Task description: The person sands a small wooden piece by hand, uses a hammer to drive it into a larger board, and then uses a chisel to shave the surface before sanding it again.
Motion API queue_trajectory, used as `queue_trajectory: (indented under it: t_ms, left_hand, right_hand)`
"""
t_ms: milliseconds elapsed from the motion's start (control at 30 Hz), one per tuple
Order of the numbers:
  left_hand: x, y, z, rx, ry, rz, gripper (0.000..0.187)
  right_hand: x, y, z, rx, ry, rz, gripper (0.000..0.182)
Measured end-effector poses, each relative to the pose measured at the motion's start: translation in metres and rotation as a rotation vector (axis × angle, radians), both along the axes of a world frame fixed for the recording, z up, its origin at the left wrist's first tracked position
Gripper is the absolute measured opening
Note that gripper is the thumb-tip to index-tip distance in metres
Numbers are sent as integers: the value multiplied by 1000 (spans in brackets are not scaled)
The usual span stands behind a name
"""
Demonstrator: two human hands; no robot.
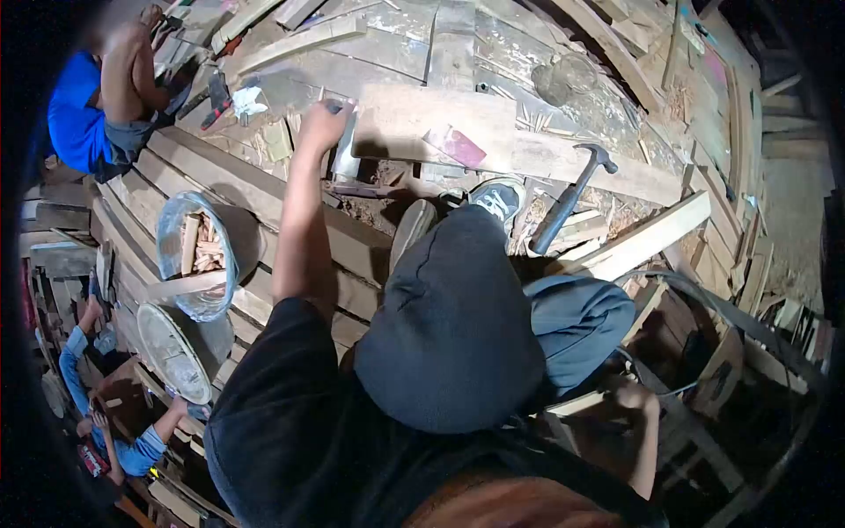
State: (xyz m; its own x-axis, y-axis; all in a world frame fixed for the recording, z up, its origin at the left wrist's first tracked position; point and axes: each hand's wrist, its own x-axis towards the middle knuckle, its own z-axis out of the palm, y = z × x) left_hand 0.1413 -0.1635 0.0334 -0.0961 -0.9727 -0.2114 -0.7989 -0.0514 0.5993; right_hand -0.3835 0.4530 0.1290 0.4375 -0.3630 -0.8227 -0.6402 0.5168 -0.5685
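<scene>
My left hand [323, 128] is closed at the left end of a pale wooden board [440, 123]. Its fingers wrap the dark top of a grey metal tool [345, 158], whose exact kind is unclear. A pinkish-red patch [464, 148] lies on the board. Right of it, a claw hammer [565, 204] leans across a second board [598, 169]. My right hand [632, 396] is low on the right, beside my bent knee, near a wooden edge; its fingers are dim, and anything in them is hidden.
Left of my arm, a clear bucket [233, 277] holds small wood pieces [205, 246]; another bucket [180, 356] tilts beside it. One person in blue [75, 114] sits at upper left, another [136, 453] at lower left. Loose planks [651, 233] and a dark cable [704, 297] lie right.
</scene>
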Motion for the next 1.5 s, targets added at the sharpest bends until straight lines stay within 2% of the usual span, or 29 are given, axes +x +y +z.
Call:
queue_trajectory:
  t_ms: [67, 100, 133, 200, 233, 267, 300, 367, 400, 467, 500, 533, 633, 667, 700, 767, 833, 867, 900, 967, 1033, 1067, 1167, 1267, 1500]
  left_hand:
    - [-1, 5, -18, 34, -4, -66, 51]
    - [0, 10, -25, 54, -6, -101, 51]
    - [-1, 10, -33, 35, 5, -98, 51]
    - [-4, 17, -19, 43, 44, -95, 50]
    - [-5, 18, -13, 42, 65, -95, 49]
    - [-4, 19, -17, 8, 91, -65, 47]
    - [-3, 20, -21, -10, 93, -71, 47]
    - [-4, 22, -27, -47, 100, -87, 47]
    - [-6, 29, -16, -88, 134, -96, 41]
    - [4, 33, -19, -220, 163, -2, 37]
    - [9, 37, -20, -285, 175, 45, 34]
    - [5, 43, -3, -281, 345, 183, 26]
    - [-14, 57, 51, -263, 694, 465, 34]
    - [-20, 59, 64, -215, 947, 412, 38]
    - [-36, 59, 82, -231, 1050, 415, 35]
    - [-43, 52, 90, -145, 1289, 171, 33]
    - [-69, 45, 104, -43, 1457, 85, 34]
    - [-76, 41, 105, -44, 1359, -1, 32]
    - [-90, 38, 109, -11, 1340, 53, 34]
    - [-102, 31, 102, 67, 1439, 22, 35]
    - [-122, 31, 101, -3, 1451, 193, 35]
    - [-129, 30, 97, -50, 1487, 198, 35]
    - [-142, 32, 89, -129, 1577, 113, 33]
    - [-152, 32, 76, -133, 1547, 27, 30]
    - [-158, 29, 65, -79, 1673, 28, 29]
  right_hand:
    - [-25, -86, 63, -535, 210, 269, 20]
    - [-23, -129, 86, -700, 316, 232, 18]
    - [-6, -168, 88, -643, 423, -193, 19]
    - [57, -270, 103, -557, 160, -755, 24]
    - [67, -299, 82, -645, 0, -774, 21]
    - [77, -332, 58, -668, -54, -762, 18]
    - [107, -368, 36, -806, -233, -793, 19]
    - [156, -428, -15, -996, -266, -764, 23]
    - [182, -457, -23, -1104, -130, -721, 23]
    - [214, -496, -50, -1171, -271, -770, 23]
    - [221, -509, -63, -1247, -230, -758, 23]
    - [225, -514, -73, -1282, -159, -782, 21]
    - [231, -509, -94, -1342, -16, -923, 17]
    - [233, -505, -102, -1283, -37, -997, 16]
    - [233, -502, -103, -1362, 3, -951, 17]
    - [231, -497, -101, -1521, 81, -852, 18]
    - [233, -494, -100, -1524, 48, -862, 20]
    - [233, -493, -100, -1544, 65, -851, 21]
    - [234, -493, -100, -1565, 81, -839, 21]
    - [235, -492, -104, -1574, 74, -838, 21]
    - [235, -492, -105, -1590, 63, -812, 20]
    - [235, -491, -104, -1603, 58, -785, 20]
    - [236, -487, -101, -1582, 36, -758, 19]
    - [242, -486, -98, -1591, 104, -766, 17]
    - [236, -485, -106, -1591, 136, -736, 16]
